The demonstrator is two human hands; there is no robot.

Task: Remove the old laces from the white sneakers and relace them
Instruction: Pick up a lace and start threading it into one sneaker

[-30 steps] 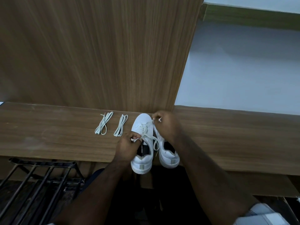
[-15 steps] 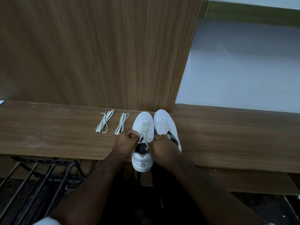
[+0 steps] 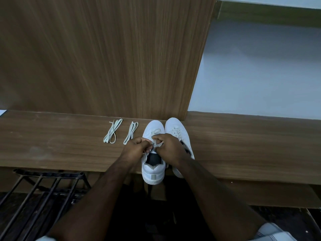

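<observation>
Two white sneakers stand side by side on the wooden bench [image 3: 243,145], toes pointing away from me. The left sneaker [image 3: 152,173] shows its dark lining and grey heel tab. My left hand [image 3: 137,147] and my right hand [image 3: 169,148] meet over its eyelets, both pinching the white lace [image 3: 157,144] threaded in it. The right sneaker [image 3: 178,132] is partly hidden behind my right hand. Two folded spare laces lie left of the shoes: one bundle [image 3: 112,131] farther left, one [image 3: 131,132] beside the left sneaker.
A tall wooden panel [image 3: 104,58] rises right behind the bench. To its right is a pale wall [image 3: 260,75]. A black metal rack [image 3: 43,193] sits below the bench's front edge at the lower left.
My right hand came back from the right sneaker's toe to the left sneaker's eyelets and now meets my left hand on the lace. The right sneaker's toe is uncovered.
</observation>
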